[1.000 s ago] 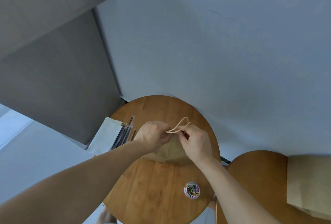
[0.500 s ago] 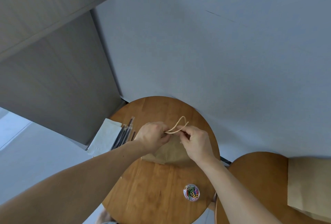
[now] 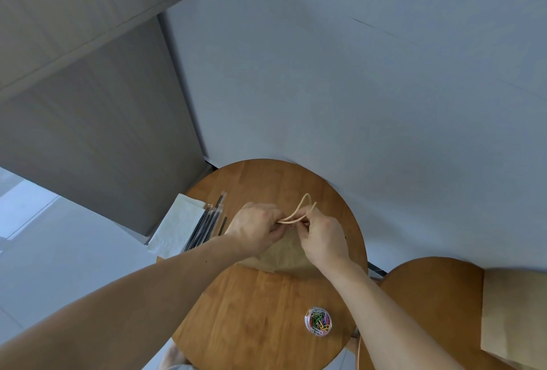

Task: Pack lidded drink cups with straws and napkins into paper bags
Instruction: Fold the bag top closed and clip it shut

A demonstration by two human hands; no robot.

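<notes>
Where grey walls (image 3: 355, 88) meet — wooden table (image 3: 251, 325) bearing paper bag (image 3: 284, 257).

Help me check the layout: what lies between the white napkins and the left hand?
A bunch of black straws lies between the napkins and the left hand, which pinches the paper bag's handle; the head view shows it.

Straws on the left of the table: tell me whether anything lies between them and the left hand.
Nothing visible does. The straws lie just left of the left hand, only bare table between. That hand is occupied, though: with the right hand it pinches the handle loops of the paper bag.
</notes>
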